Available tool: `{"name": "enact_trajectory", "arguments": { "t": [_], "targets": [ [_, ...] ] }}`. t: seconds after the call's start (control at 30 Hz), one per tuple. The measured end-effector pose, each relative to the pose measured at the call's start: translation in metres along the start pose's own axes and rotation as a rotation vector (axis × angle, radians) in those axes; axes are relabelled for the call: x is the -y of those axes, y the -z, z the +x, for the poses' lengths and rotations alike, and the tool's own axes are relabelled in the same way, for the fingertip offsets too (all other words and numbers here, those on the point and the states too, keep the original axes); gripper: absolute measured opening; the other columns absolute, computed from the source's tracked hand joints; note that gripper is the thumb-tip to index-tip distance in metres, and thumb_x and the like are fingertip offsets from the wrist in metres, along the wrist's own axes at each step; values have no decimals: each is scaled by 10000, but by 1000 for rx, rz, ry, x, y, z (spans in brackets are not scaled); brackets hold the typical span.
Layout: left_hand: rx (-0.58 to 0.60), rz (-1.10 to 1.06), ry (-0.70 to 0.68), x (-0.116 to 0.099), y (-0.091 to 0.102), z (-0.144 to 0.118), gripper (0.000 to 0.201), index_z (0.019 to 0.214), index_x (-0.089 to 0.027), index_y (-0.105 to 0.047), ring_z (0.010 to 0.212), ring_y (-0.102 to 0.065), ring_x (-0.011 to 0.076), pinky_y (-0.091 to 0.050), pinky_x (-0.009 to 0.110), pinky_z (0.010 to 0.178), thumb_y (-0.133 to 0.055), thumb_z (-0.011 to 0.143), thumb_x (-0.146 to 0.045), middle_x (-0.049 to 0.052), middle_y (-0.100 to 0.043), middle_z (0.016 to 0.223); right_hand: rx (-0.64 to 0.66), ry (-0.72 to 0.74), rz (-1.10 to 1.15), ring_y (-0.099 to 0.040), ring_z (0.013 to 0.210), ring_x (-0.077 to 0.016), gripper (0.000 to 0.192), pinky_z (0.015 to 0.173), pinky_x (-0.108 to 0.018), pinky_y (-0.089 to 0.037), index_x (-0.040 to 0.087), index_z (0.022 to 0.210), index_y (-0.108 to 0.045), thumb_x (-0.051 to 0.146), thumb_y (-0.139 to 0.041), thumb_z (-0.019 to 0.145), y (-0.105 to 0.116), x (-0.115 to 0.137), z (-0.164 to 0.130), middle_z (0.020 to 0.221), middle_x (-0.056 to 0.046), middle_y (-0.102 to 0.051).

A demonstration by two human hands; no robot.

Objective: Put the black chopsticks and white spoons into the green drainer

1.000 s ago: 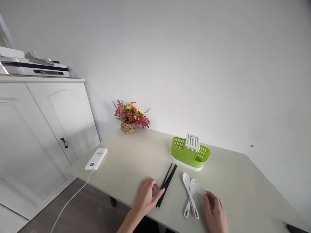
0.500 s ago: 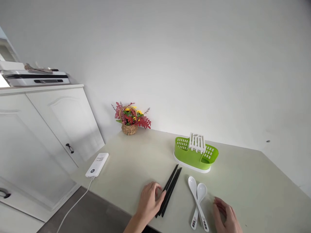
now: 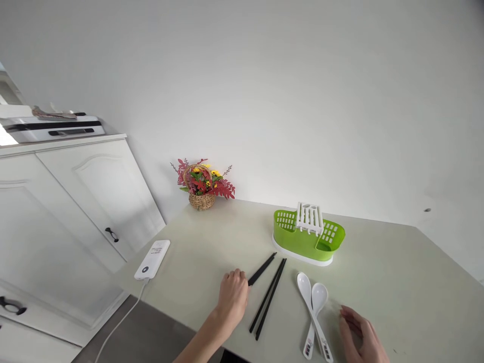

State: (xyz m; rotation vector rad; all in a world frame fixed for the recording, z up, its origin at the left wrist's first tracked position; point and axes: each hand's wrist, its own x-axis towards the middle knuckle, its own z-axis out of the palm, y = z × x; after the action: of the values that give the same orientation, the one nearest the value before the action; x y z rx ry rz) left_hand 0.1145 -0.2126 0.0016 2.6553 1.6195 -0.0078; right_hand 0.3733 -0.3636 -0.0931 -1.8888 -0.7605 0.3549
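Note:
My left hand (image 3: 234, 297) is closed around black chopsticks (image 3: 261, 269), whose far ends stick out toward the green rack; how many are in the grip I cannot tell. Just right of it, two more black chopsticks (image 3: 268, 300) lie side by side on the table. Two white spoons (image 3: 312, 307) with printed handle ends rest crossed, bowls facing away from me. Beside them, at the right, my right hand (image 3: 361, 335) rests on the tabletop with fingers loosely curved and nothing visible in it. A green cutlery basket (image 3: 302, 242) with a white slotted holder (image 3: 310, 218) stands behind the spoons.
On the pale table (image 3: 212, 242), a wicker basket of artificial flowers (image 3: 202, 189) stands near the wall. A white power bank (image 3: 152, 259) lies at the left edge, its cable (image 3: 121, 325) hanging down. White cabinets (image 3: 102, 186) stand to the left, with a suitcase (image 3: 56, 128) on top.
My left hand has closed on some chopsticks and drawn them left, apart from the other two. My right hand stays beside the spoons. The view has shifted slightly.

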Motion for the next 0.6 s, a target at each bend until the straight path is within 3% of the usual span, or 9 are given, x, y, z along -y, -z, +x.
{"name": "enact_trajectory", "arguments": {
  "t": [0.13, 0.23, 0.37, 0.43, 0.53, 0.6],
  "targets": [
    [176, 26, 0, 2, 13, 10, 180, 993, -113, -737, 939, -726, 306, -521, 381, 814, -565, 937, -108, 171, -738, 971, 63, -26, -25, -698, 1096, -344, 531, 847, -437, -556, 233, 1092, -673, 666, -555, 810, 6, -6, 5, 1208, -116, -721],
    [234, 2, 9, 6, 17, 14, 169, 960, -128, -753, 931, -739, 300, -504, 346, 754, -586, 934, -139, 166, -754, 967, 77, -35, -8, -700, 1100, -353, 543, 844, -438, -566, 227, 1085, -684, 664, -592, 774, 8, -11, 9, 1211, -120, -728],
    [193, -118, 58, 19, 17, 11, 212, 820, -171, -759, 840, -738, 262, -450, 297, 673, -621, 948, -271, 108, -749, 814, 92, -36, 14, -709, 1081, -356, 552, 839, -439, -573, 215, 1089, -682, 648, -617, 754, 9, -15, 14, 1203, -136, -733],
    [160, -262, 93, 28, 17, 8, 249, 738, -192, -744, 765, -722, 232, -416, 277, 638, -637, 933, -303, 70, -733, 724, 77, -29, -17, -722, 1033, -347, 552, 732, -412, -582, 211, 1107, -672, 637, -591, 766, 11, -11, 16, 1227, -148, -716],
    [65, -513, 131, 42, 18, 0, 214, 757, -200, -743, 735, -706, 198, -420, 260, 633, -647, 915, -307, 47, -762, 762, 14, 68, -79, -721, 1001, -324, 513, 569, -339, -536, 227, 1144, -656, 601, -552, 810, 9, 10, 16, 1270, -148, -685],
    [15, -710, 92, 46, 20, -6, 249, 811, -191, -751, 733, -702, 191, -451, 258, 645, -644, 927, -383, 55, -779, 811, 49, 158, -53, -710, 1013, -304, 474, 551, -311, -522, 245, 1150, -654, 591, -552, 843, 3, 38, 12, 1262, -132, -685]
  ]
}}
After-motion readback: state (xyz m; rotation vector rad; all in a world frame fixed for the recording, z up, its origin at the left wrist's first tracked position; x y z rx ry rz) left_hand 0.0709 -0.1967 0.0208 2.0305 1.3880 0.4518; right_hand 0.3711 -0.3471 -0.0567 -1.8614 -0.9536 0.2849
